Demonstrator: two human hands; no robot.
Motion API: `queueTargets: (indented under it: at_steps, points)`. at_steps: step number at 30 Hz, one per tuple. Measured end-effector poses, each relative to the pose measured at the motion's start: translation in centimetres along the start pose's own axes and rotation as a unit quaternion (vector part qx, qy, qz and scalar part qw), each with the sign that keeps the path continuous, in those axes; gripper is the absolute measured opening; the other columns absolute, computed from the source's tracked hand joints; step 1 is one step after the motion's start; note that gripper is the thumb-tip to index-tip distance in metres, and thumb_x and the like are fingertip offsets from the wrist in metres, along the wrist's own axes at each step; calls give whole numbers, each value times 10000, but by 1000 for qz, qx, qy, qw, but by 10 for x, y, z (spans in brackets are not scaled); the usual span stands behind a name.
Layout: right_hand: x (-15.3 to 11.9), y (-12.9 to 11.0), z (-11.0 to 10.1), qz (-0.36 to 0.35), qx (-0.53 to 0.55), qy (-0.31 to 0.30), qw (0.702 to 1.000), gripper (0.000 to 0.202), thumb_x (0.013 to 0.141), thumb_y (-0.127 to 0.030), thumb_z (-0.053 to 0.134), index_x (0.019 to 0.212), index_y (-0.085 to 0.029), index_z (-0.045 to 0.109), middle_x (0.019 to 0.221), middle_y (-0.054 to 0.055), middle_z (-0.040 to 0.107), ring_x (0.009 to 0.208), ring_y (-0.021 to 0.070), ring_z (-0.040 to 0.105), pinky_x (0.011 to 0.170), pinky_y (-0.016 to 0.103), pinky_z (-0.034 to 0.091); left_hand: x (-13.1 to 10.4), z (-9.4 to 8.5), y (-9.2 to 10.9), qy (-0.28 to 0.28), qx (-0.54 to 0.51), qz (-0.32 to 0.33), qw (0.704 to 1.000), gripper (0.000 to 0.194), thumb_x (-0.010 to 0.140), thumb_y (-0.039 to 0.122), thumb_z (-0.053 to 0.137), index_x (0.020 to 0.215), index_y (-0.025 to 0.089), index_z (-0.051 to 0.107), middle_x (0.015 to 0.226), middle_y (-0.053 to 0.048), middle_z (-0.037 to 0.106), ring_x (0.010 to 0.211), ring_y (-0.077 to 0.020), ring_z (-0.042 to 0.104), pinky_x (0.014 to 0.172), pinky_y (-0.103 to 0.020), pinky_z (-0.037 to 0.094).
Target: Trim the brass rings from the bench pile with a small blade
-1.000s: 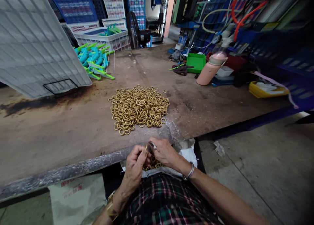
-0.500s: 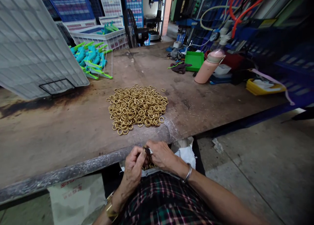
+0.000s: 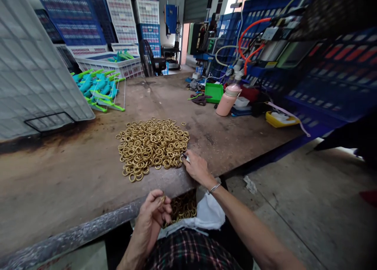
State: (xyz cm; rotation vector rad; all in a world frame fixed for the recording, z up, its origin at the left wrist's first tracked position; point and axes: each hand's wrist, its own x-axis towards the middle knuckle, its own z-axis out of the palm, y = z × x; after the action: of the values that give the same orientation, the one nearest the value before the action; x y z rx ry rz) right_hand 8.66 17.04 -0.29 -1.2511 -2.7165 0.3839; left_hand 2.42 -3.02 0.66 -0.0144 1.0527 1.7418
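A heap of gold-coloured metal rings [image 3: 153,142] lies on the worktable. At its near right edge is my right hand [image 3: 196,167], fingers closed round a small black-and-white tool [image 3: 186,158] whose kind I cannot make out. Its fingertips touch or nearly touch the outermost rings. My left hand [image 3: 151,215] is raised over my lap, palm turned inward, fingers curled. A small gold-coloured spot shows at its thumb and forefinger; I cannot tell what it is. Between my forearms, a white sack [image 3: 210,213] stands open below the table edge, holding more gold rings [image 3: 184,208].
A large grey-white ribbed panel [image 3: 38,65] stands at the left, beside turquoise-and-green plastic parts [image 3: 101,87]. Farther right are a green tray [image 3: 214,92], a pink bottle [image 3: 227,101] and a yellow tray [image 3: 279,120]. Stacked crates [image 3: 79,26] and a fan [image 3: 150,59] stand behind.
My hands, together over the sack before, are now apart. The right has moved up to the heap's edge with the tool; the left stays low, slightly turned. The view has tilted up and right.
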Motion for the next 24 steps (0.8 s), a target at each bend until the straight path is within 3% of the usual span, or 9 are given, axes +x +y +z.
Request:
queueTargets:
  at_steps: [3, 7, 10, 15, 19, 24]
  points:
    - [6, -3, -1, -25, -9, -13, 1000, 275, 855, -318, 430, 1113, -237, 477, 1003, 54, 637, 905, 193, 590, 685, 248, 366, 0, -3, 1, -5, -37, -29, 999, 265, 647, 207, 692, 879, 152, 577, 714, -24, 603, 561, -105, 537, 443, -200, 423]
    - [8, -3, -2, -18, -23, -34, 999, 244, 849, -255, 413, 1075, -215, 496, 949, 67, 649, 865, 194, 598, 659, 246, 353, 2, -7, 0, 19, -84, -62, 994, 181, 631, 220, 708, 664, 120, 561, 711, -28, 595, 585, -96, 544, 469, -192, 430]
    - [7, -1, -1, -5, -20, -31, 999, 230, 844, -210, 381, 1035, -186, 508, 893, 80, 650, 799, 194, 601, 621, 249, 337, 5, -6, 0, 35, -69, -62, 995, 221, 631, 253, 720, 654, 125, 541, 713, -29, 596, 593, -102, 552, 442, -181, 418]
    - [-4, -2, 3, -14, 120, 12, 993, 172, 834, -234, 382, 917, -173, 520, 773, 43, 610, 690, 161, 553, 592, 237, 329, 8, 3, -1, 9, 14, -10, 1000, 296, 642, 323, 709, 813, 167, 525, 637, 19, 554, 544, -97, 525, 369, -156, 363]
    - [-29, -20, 6, -62, 325, 19, 943, 127, 814, -255, 383, 799, -184, 488, 697, -11, 537, 638, 126, 489, 606, 225, 350, 15, 6, -5, 47, 105, 66, 991, 427, 635, 416, 685, 942, 185, 499, 580, 54, 525, 452, -80, 473, 323, -150, 317]
    - [-56, -48, 10, -53, 459, -64, 884, 78, 783, -261, 437, 748, -195, 459, 618, -54, 475, 579, 103, 429, 562, 209, 342, 20, 5, -8, 90, 227, 135, 960, 444, 668, 493, 618, 956, 169, 525, 491, 87, 458, 343, -51, 366, 322, -163, 296]
